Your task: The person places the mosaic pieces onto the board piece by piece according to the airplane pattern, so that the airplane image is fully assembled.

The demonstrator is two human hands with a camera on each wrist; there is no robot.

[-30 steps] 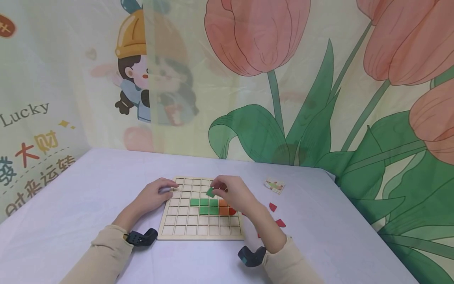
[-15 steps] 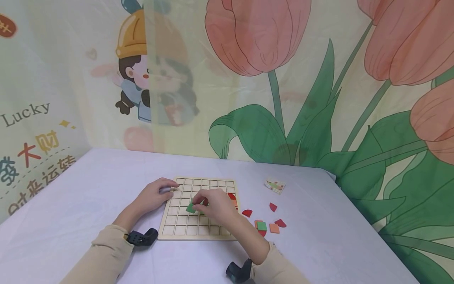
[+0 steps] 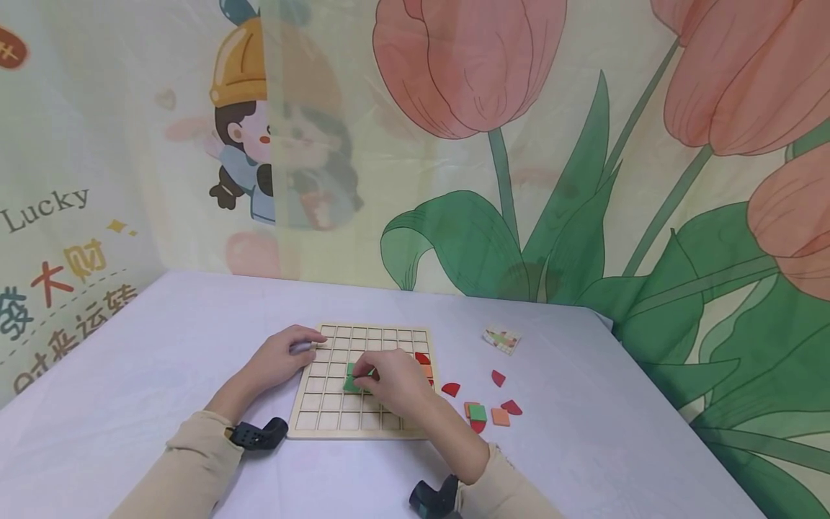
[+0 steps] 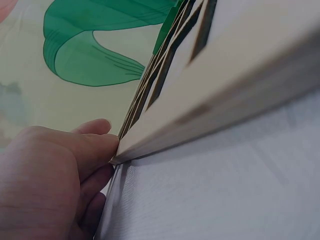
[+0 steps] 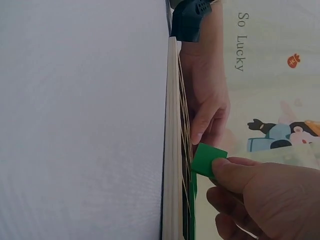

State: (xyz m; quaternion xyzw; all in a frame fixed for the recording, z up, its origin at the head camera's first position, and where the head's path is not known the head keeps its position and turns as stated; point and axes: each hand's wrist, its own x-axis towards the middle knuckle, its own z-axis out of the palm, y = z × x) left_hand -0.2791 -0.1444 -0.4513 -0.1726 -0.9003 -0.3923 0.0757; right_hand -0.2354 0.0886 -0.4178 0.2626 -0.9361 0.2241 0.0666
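Observation:
A wooden grid board (image 3: 337, 435) lies on the white-covered table. Between thumb and fingers, my right hand (image 3: 397, 380) pinches a green square tile (image 5: 205, 159), which is tilted, close over a left-middle cell. In the head view this hand hides much of the coloured pieces on the board. One green tile (image 3: 351, 369) shows just behind the held one. A red quarter-round piece (image 3: 422, 358) and an orange tile (image 3: 427, 371) sit near the board's right side. My left hand (image 3: 285, 353) rests at the board's left edge, thumb and fingers touching the frame.
Loose pieces lie right of the board: red quarter-rounds (image 3: 451, 389), an orange tile (image 3: 501, 417) and a green tile (image 3: 477, 412) overlapping others. Farther back is a small printed card (image 3: 502, 339). A patterned curtain (image 3: 324, 144) hangs behind the table.
My right hand has moved left and toward me with a green tile, from the board's back right to its left-middle cells, then lowered slightly. The left hand has stayed put.

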